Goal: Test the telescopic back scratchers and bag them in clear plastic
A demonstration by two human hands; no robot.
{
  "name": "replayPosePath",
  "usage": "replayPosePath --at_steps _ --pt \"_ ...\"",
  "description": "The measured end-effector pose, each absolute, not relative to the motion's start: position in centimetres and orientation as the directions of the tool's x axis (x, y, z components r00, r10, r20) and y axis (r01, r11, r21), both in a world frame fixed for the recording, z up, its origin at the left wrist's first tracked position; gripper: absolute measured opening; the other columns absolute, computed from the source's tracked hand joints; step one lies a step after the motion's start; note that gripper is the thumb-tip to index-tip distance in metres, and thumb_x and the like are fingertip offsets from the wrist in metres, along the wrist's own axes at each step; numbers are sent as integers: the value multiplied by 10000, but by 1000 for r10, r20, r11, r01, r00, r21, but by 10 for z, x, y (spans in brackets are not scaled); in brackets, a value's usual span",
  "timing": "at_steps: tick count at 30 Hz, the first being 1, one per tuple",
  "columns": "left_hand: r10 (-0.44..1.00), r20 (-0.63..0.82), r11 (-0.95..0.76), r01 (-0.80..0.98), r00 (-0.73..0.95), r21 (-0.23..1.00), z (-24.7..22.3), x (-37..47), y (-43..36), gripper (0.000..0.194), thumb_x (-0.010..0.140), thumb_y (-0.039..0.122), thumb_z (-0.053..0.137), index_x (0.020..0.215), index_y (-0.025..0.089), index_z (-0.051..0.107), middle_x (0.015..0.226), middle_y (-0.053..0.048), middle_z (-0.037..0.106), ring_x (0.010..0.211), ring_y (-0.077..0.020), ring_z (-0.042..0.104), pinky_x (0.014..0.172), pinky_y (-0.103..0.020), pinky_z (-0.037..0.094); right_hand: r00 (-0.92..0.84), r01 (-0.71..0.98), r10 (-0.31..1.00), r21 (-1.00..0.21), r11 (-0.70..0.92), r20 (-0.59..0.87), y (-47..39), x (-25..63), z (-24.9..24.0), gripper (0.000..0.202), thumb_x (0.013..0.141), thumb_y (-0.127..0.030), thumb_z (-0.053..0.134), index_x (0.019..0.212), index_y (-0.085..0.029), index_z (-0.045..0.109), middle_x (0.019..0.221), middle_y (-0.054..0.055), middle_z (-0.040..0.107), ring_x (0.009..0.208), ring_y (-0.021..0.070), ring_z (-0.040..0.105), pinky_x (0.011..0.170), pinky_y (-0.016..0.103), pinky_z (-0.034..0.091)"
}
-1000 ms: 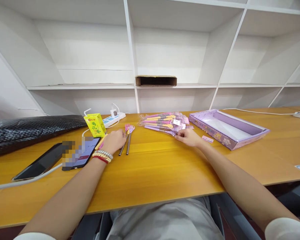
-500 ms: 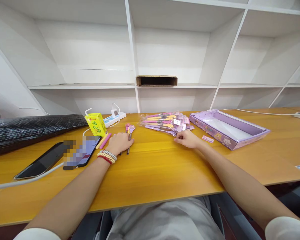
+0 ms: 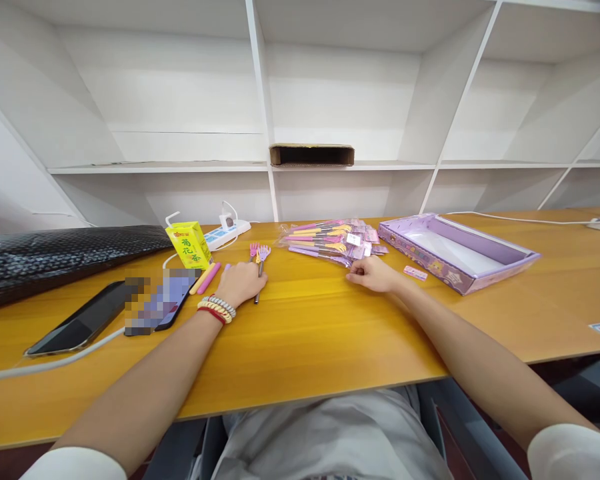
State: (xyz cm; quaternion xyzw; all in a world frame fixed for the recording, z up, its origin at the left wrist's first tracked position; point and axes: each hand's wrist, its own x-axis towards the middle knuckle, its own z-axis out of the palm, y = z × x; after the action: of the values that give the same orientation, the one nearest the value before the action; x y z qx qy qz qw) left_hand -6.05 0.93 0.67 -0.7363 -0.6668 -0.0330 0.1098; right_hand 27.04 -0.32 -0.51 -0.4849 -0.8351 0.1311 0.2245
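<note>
My left hand (image 3: 241, 283), with bracelets on its wrist, lies curled low on the table over small back scratchers (image 3: 263, 255) with pink, yellow and purple hand-shaped heads and metal rods. Its fingertips are hidden, so its hold cannot be made out. Just left of it lie a yellow handle (image 3: 202, 279) and a pink handle (image 3: 209, 279); a purple tip shows behind the hand. My right hand (image 3: 373, 274) is closed, fingertips together, at the near edge of a pile of back scratchers in clear wrappers (image 3: 325, 240). What it pinches, if anything, is hidden.
A purple open box (image 3: 480, 270) stands right, with a small pink label (image 3: 415, 273) beside it. Left are a yellow drink carton (image 3: 189, 245), a power strip (image 3: 227, 233), two phones (image 3: 80, 320) and a black package (image 3: 70, 260). White shelves behind hold a cardboard box (image 3: 312, 155).
The view has shifted slightly. My left hand has moved a little over the back scratchers, covering one rod end, and a purple tip now shows behind it. My right hand stays by the pile.
</note>
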Motion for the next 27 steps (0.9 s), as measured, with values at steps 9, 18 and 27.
replayPosePath --at_steps 9,18,27 --pt "976 196 -82 992 100 -100 8 -60 10 432 810 412 318 824 150 660 839 -177 669 818 -319 628 758 -421 436 -441 746 865 -438 502 241 -2 271 -7 207 764 -330 539 683 -160 625 648 15 636 585 121 540 560 231 365" --pt "978 198 -61 997 70 -54 11 -59 8 465 816 448 303 857 150 658 885 -183 670 824 -316 622 736 -410 446 -442 745 865 -439 502 239 -2 271 -7 207 767 -333 542 698 -160 631 663 18 642 592 123 549 568 232 370" --pt "983 170 -47 995 62 -90 7 -62 11 449 783 456 352 861 141 662 875 -194 663 850 -335 618 703 -408 451 -449 751 862 -425 506 234 0 271 -9 213 776 -345 538 711 -164 631 672 19 643 596 123 552 569 231 375"
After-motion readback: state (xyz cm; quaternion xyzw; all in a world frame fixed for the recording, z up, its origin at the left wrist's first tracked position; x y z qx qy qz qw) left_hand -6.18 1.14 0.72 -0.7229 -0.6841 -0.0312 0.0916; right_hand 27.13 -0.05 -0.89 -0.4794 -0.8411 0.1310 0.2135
